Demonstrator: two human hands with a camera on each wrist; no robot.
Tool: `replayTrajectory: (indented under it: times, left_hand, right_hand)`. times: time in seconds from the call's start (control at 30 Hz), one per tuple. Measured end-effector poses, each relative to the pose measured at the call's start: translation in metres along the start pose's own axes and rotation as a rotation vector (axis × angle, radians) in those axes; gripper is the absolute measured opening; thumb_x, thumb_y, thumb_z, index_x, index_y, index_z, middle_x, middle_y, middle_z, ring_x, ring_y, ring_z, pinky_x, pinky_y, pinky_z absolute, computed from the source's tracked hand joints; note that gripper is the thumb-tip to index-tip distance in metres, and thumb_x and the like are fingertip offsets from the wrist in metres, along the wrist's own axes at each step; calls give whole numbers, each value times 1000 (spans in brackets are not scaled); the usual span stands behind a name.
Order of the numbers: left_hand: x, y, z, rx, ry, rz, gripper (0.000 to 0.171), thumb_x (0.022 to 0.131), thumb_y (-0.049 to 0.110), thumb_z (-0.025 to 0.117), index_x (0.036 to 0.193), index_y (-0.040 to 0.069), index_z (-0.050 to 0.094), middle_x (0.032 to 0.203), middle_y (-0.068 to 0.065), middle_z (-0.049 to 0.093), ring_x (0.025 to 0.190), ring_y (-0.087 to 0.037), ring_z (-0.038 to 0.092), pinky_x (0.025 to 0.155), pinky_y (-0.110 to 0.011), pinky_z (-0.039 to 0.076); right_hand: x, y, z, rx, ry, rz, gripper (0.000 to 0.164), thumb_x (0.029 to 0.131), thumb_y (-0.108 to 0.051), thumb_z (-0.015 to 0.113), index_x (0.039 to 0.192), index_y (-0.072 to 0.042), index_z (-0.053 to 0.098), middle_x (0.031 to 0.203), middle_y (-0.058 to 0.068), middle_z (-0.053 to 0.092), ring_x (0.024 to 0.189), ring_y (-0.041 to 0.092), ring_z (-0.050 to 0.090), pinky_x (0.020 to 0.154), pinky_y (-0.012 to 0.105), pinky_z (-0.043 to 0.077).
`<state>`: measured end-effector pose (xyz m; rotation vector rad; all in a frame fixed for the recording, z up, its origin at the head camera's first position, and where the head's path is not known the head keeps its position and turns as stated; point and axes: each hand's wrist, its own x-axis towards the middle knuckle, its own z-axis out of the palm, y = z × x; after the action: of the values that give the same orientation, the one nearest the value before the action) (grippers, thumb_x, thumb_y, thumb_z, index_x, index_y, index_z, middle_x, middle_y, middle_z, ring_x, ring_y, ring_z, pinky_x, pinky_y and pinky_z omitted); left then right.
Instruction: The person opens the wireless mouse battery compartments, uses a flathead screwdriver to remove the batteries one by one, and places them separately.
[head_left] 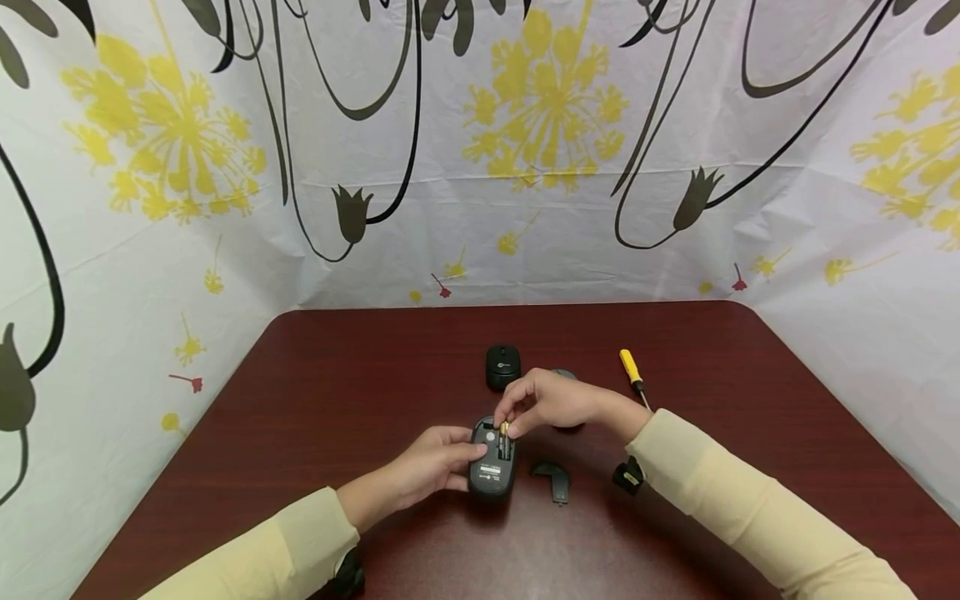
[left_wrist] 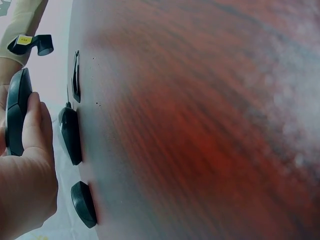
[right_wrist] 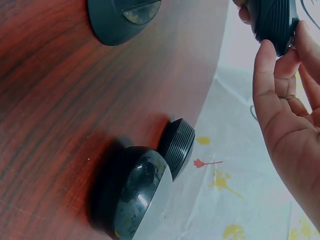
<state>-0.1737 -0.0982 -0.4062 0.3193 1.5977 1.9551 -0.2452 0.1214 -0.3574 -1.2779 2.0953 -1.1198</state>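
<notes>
My left hand grips a dark computer mouse, underside up, above the table. Its battery compartment is uncovered, and a gold-ended battery shows in it. The thumb and index finger of my right hand pinch that battery by its upper end. In the left wrist view, the held mouse appears edge-on, hiding the battery. From the right wrist, the fingers of my right hand meet the ribbed end of the mouse. A detached battery cover lies on the table, right of the mouse.
A black mouse stands farther back on the dark red table. Another mouse is mostly behind my right hand in the head view. A yellow-handled screwdriver lies at the right. Patterned cloth hangs around the table.
</notes>
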Motion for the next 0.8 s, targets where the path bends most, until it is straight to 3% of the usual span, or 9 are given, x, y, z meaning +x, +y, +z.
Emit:
replayTrajectory:
  times: [0.27,0.53,0.63,0.8]
  left_hand:
    - [0,0,1,-10,8,-8,38,85,11,56,114,-13,46,99,-21,59,89,-27,59,72,-41,50]
    - [1,-1,-1,-11,4,-7,37,85,11,56,113,-13,47,100,-20,59,90,-27,59,72,-42,50]
    - [0,-1,-1,-14,12,-7,35,86,10,54,112,-13,47,99,-20,60,89,-27,59,72,-42,50]
    - [0,0,-2,-15,30,-6,36,85,10,55,112,-13,47,96,-19,60,87,-26,60,71,-41,50]
  right_hand:
    - [1,2,-6,12,22,9,14,78,-18,68,91,-15,68,86,-2,63,76,20,54,66,33,49]
    - [-5,-1,-14,75,96,82,17,77,-21,68,94,-16,68,91,2,63,81,26,54,68,38,49]
    - [-8,-2,-17,126,115,112,18,78,-20,67,94,-14,67,90,7,63,81,29,55,69,41,49]
    - [-16,-3,-17,309,122,157,20,81,-13,64,98,-3,63,94,16,62,85,32,58,72,45,49]
